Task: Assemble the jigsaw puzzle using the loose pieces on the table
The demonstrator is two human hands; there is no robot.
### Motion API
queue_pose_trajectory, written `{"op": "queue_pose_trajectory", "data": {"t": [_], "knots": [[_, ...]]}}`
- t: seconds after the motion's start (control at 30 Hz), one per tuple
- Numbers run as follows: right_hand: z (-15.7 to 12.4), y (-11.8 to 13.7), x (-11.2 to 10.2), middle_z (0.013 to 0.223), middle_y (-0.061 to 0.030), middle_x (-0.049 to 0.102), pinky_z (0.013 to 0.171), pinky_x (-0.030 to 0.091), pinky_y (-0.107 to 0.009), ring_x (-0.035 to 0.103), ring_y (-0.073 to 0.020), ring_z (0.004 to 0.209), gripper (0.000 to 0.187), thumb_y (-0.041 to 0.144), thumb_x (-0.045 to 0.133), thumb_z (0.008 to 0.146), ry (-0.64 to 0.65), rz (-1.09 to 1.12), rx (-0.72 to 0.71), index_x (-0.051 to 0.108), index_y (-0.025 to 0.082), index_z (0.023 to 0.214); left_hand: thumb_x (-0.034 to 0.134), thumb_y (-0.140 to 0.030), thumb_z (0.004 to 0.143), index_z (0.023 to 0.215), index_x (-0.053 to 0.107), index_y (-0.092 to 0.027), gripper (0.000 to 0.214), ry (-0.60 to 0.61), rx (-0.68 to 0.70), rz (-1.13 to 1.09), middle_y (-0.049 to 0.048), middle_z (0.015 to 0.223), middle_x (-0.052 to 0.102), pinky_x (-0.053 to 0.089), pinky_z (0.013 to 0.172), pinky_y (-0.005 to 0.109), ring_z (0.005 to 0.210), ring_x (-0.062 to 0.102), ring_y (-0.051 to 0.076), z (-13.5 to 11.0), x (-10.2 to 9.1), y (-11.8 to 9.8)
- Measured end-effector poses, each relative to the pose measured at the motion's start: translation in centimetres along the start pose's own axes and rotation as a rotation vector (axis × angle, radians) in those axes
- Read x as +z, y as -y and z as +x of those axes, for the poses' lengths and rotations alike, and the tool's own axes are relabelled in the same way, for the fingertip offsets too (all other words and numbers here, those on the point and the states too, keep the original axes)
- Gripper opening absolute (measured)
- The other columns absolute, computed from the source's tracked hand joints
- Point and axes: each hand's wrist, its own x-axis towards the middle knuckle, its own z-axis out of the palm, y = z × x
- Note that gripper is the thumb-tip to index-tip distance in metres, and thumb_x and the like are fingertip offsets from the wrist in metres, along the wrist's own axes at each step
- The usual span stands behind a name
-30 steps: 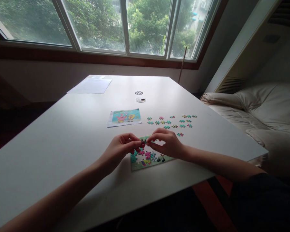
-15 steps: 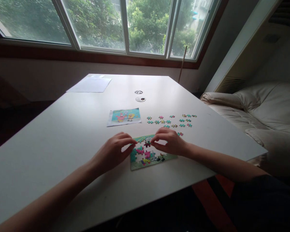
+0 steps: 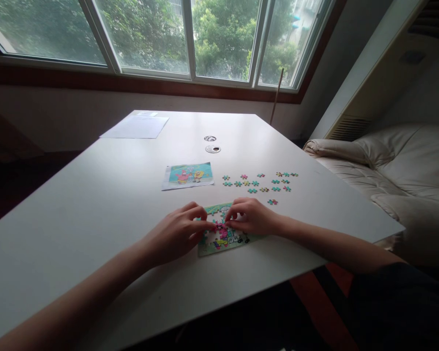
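Observation:
A partly filled jigsaw puzzle board [image 3: 208, 250] with a green border lies near the table's front edge. Over its middle, my right hand [image 3: 254, 215] pinches a small pink and dark puzzle piece [image 3: 220, 224] from the right. From the left, my left hand [image 3: 181, 226] has its thumb and forefinger closed at the same piece. My fingers hide part of the piece and some of the board. Joined pieces with pink, yellow and green colours show in the board's lower part.
Several loose puzzle pieces [image 3: 255, 184] are spread beyond my right hand, one [image 3: 272, 202] closer to it. A printed cartoon picture [image 3: 186, 175] lies behind the board. White paper [image 3: 135, 127] rests at the table's far left, and two round inserts [image 3: 212, 149] sit at mid-table.
My right hand has brought the puzzle piece slightly down and left over the board. My left hand has moved right and down, so its fingertips now meet the piece.

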Motion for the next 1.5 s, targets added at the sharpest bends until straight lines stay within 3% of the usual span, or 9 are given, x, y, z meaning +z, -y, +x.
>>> {"op": "queue_pose_trajectory", "data": {"t": [0.57, 0.93, 1.27, 1.5], "knots": [[0.2, 0.3, 0.2, 0.068, -0.0017, 0.058, 0.059, 0.041, -0.019, 0.052, -0.0095, 0.061, 0.008, 0.021, 0.063, 0.079, 0.003, -0.006, -0.001, 0.067, 0.015, 0.076, 0.043, -0.01, 0.087, 0.102, 0.066, -0.025, 0.032, 0.023, 0.017, 0.092, 0.0066, 0.087, 0.06, 0.048, 0.066, 0.028, 0.082, 0.053, 0.019, 0.2, 0.0, -0.3], [0.2, -0.1, 0.7, 0.069, -0.0009, 0.058, 0.061, 0.042, -0.02, 0.052, -0.0094, 0.061, 0.005, 0.018, 0.064, 0.076, -0.011, -0.069, -0.025, 0.067, 0.016, 0.073, 0.042, -0.008, 0.085, 0.103, 0.062, -0.022, 0.03, 0.087, 0.072, 0.292, 0.0085, 0.091, 0.059, 0.048, 0.068, 0.034, 0.086, 0.051, 0.023, 0.2, -0.3, -1.1], [-0.4, 0.2, -0.7, 0.073, -0.005, 0.063, 0.065, 0.045, -0.023, 0.056, -0.0121, 0.068, 0.013, 0.02, 0.058, 0.083, 0.006, -0.056, -0.145, 0.07, 0.016, 0.083, 0.044, -0.008, 0.086, 0.111, 0.061, -0.028, 0.037, 0.087, 0.017, 0.176, 0.0075, 0.095, 0.059, 0.047, 0.069, 0.033, 0.088, 0.053, 0.022, -0.3, -0.3, -0.6], [-0.5, 0.1, -0.7, 0.073, -0.0051, 0.063, 0.066, 0.045, -0.023, 0.056, -0.0119, 0.066, 0.015, 0.02, 0.057, 0.084, 0.05, -0.061, -0.161, 0.072, 0.016, 0.085, 0.042, -0.008, 0.087, 0.115, 0.06, -0.03, 0.04, 0.096, 0.002, 0.167, 0.007, 0.095, 0.059, 0.048, 0.069, 0.034, 0.087, 0.054, 0.023, -0.2, -0.1, -0.6]]}}
